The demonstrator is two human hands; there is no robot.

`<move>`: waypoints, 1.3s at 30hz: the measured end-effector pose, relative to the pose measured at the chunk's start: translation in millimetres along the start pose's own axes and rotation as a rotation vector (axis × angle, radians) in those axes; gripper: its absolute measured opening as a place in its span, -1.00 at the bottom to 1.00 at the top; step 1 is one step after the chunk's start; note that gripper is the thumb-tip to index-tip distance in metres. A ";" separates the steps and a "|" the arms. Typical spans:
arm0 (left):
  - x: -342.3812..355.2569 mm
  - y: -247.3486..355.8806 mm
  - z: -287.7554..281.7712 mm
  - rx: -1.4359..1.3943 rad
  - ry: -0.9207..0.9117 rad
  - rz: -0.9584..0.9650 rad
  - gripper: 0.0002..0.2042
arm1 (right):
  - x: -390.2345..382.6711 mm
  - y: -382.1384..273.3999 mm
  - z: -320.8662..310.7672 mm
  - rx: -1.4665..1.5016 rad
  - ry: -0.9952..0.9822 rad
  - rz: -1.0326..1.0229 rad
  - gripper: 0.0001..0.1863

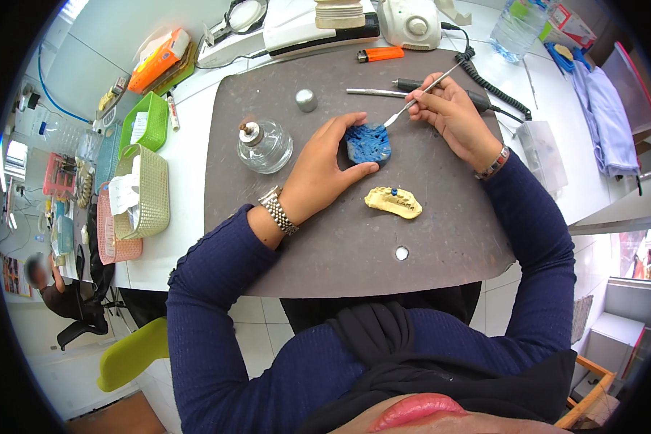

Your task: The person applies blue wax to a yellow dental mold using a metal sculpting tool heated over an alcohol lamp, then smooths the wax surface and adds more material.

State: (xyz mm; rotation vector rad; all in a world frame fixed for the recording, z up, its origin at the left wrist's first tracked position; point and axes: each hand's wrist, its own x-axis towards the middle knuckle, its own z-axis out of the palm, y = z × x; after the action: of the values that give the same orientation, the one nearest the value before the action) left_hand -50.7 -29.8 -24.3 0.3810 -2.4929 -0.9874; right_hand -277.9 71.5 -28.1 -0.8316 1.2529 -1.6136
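Note:
My left hand curves its thumb and fingers around a dark blue lump of wax with a pitted, carved-up top. Pinched in my right hand is a thin metal wax spatula; its pale, flat tip meets or hovers just over the wax's upper right edge. Nearer to me lies a yellow plaster dental model with a small blue piece on its tooth row. A glass spirit lamp stands left of my left hand, and a small silver metal cap sits beyond it.
A grey mat covers the bench. Toward the back lie an orange lighter, a metal instrument and a black corded handpiece. Green and cream baskets stand left; a water bottle stands back right. A person sits far left.

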 end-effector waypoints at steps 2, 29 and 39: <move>0.0 -0.2 0.5 0.003 0.001 -0.002 -0.36 | 0.0 -0.3 0.0 -0.033 -0.001 -0.021 -0.83; -0.1 -0.4 0.5 0.005 -0.003 -0.013 -0.32 | -3.1 -1.4 4.1 -0.094 0.020 -0.046 -0.81; 0.3 -0.5 0.3 -0.004 -0.003 -0.023 -0.33 | -1.7 1.0 2.3 -0.053 -0.004 0.012 -0.82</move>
State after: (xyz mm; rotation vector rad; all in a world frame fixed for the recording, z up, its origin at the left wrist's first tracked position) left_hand -51.1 -30.0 -24.7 0.4082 -2.4945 -1.0029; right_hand -274.9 72.2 -28.5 -0.8579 1.3004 -1.5742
